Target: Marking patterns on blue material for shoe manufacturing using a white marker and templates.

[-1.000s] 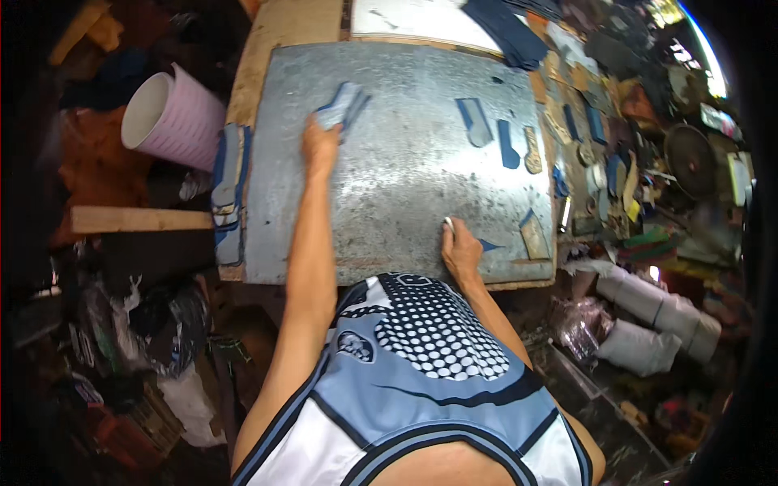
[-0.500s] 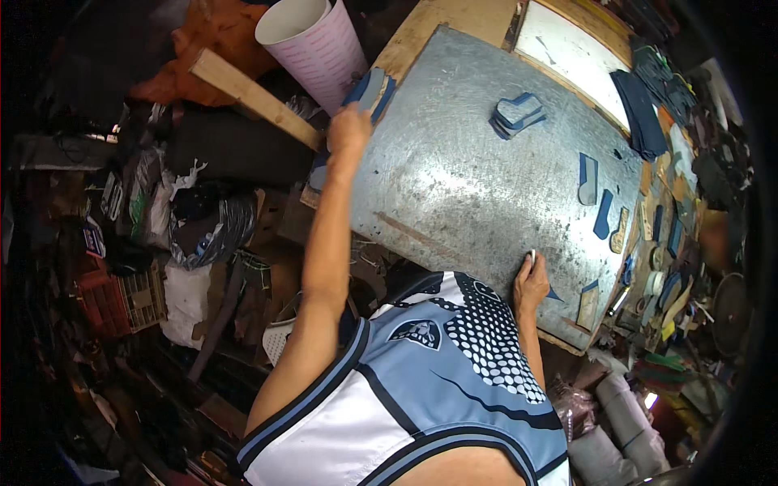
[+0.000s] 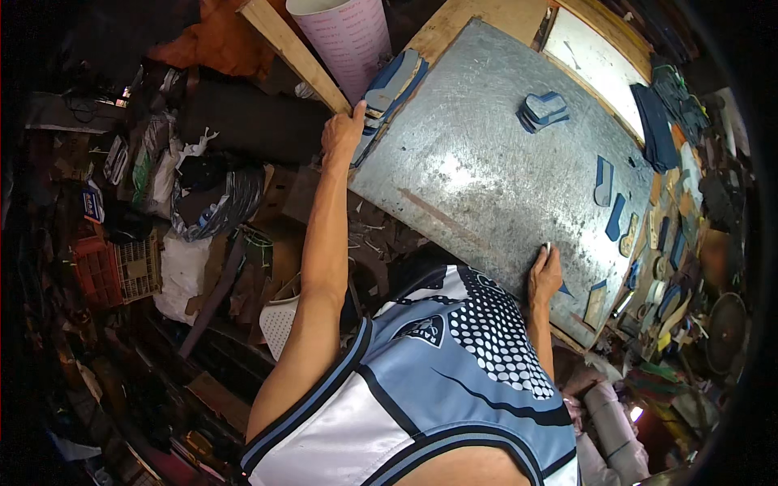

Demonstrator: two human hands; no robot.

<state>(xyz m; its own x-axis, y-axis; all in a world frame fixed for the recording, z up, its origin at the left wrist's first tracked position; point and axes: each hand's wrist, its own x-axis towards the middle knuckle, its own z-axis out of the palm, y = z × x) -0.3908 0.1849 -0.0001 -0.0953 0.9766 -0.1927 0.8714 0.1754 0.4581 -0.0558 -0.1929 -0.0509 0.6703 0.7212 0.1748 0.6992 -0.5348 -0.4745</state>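
At the left edge of the metal-topped table point(image 3: 470, 146), my left hand point(image 3: 344, 136) is closed with its thumb pointing up. It is beside the lower end of a wooden bar point(image 3: 300, 57) and a stack of blue-and-grey cut pieces point(image 3: 397, 78). What its curled fingers hold, if anything, is hidden. Near the table's front edge, my right hand point(image 3: 545, 274) pinches a small white stick point(image 3: 549, 246) that points upward. A small pile of blue-edged grey pieces point(image 3: 545, 110) lies farther back on the metal. Single cut pieces point(image 3: 604, 181) are spread toward the right.
A pink-white roll point(image 3: 348, 40) stands behind the stack. Folded dark cloth point(image 3: 655, 125) hangs over the table's far right corner, beside a white panel point(image 3: 592, 57). Tools and scraps crowd the right edge. On the left are a crate point(image 3: 117, 271) and bags point(image 3: 219, 202).
My left hand has drawn back from the stack, leaving more of it uncovered, and is now by the wooden bar's end. The right hand keeps its white stick. The whole view has shifted slightly.
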